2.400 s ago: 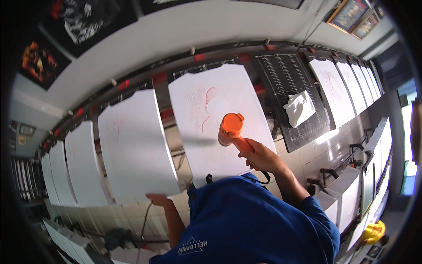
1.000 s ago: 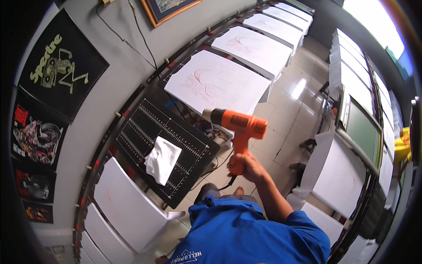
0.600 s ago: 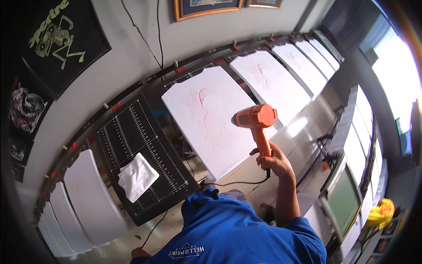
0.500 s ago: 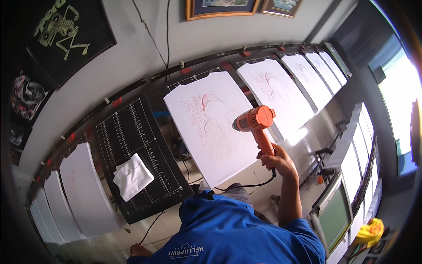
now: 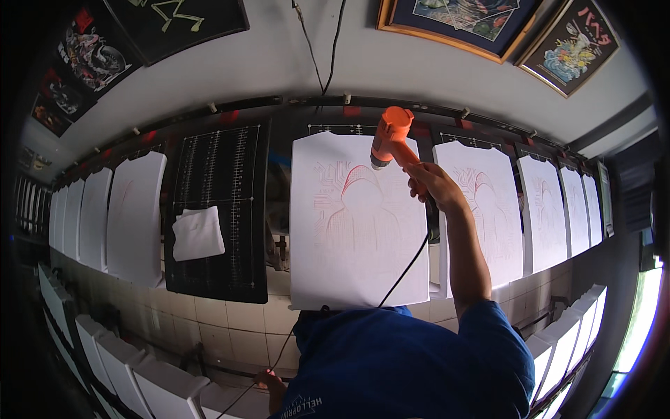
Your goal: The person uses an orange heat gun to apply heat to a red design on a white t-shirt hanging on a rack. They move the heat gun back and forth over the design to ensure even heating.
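My right hand (image 5: 434,186) is wrapped round the handle of an orange heat gun (image 5: 395,130). Its dark nozzle points down over the upper part of a white shirt panel (image 5: 360,272) on the board in front of me. Thin red and dark lines on the panel form a hooded figure with circuit-like tracks. From the gun's handle a black cord (image 5: 408,269) runs down across the panel. My left hand (image 5: 267,379), low at the left, is closed round a black cord near the floor; its fingers are small and partly shaded.
To the left lies a black board with white ruler marks (image 5: 216,279), bearing a folded white cloth (image 5: 197,234). More white panels on boards stand left and right, such as a printed panel (image 5: 481,223). A dark rail (image 5: 279,110) runs along the wall behind, under framed pictures (image 5: 460,28).
My view has turned, so the boards now stand straight ahead. The heat gun has moved farther up the panel and its nozzle has tipped from sideways to downward. My left hand still holds the cord.
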The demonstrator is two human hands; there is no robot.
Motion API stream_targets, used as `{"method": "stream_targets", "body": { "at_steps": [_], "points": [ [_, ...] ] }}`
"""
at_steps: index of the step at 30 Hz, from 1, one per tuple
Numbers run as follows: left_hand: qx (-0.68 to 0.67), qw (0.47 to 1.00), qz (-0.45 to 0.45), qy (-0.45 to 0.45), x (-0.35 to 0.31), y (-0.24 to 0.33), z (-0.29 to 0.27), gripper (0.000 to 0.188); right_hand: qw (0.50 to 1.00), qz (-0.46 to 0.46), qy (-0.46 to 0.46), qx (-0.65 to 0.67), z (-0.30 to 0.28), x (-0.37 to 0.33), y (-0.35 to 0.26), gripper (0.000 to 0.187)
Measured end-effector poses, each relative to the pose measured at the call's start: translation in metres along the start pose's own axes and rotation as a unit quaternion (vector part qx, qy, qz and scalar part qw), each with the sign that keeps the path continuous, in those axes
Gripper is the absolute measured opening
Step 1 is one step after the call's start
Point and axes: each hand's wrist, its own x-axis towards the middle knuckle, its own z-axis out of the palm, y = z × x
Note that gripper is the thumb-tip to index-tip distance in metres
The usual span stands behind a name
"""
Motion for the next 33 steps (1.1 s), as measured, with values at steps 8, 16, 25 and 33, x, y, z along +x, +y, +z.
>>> {"method": "stream_targets", "body": {
  "at_steps": [8, 16, 25, 33],
  "points": [
    [0.113, 0.978, -0.046, -0.167, -0.092, -0.074, 0.029, 0.037, 1.000, -0.002, -0.003, 0.024, 0.000, 0.033, 0.020, 0.038],
    [0.054, 0.968, 0.026, -0.242, -0.037, -0.018, 0.082, 0.038, 0.999, 0.033, -0.025, 0.013, 0.000, 0.010, 0.021, 0.039],
    [-0.208, 0.951, -0.069, -0.218, 0.029, 0.119, 0.126, 0.047, 0.999, 0.016, -0.017, 0.031, 0.028, 0.007, 0.021, 0.032],
    [-0.148, 0.966, -0.153, -0.149, 0.065, 0.068, 0.104, 0.044, 0.997, 0.048, -0.056, 0.002, 0.041, 0.010, 0.004, 0.032]
  ]
}}
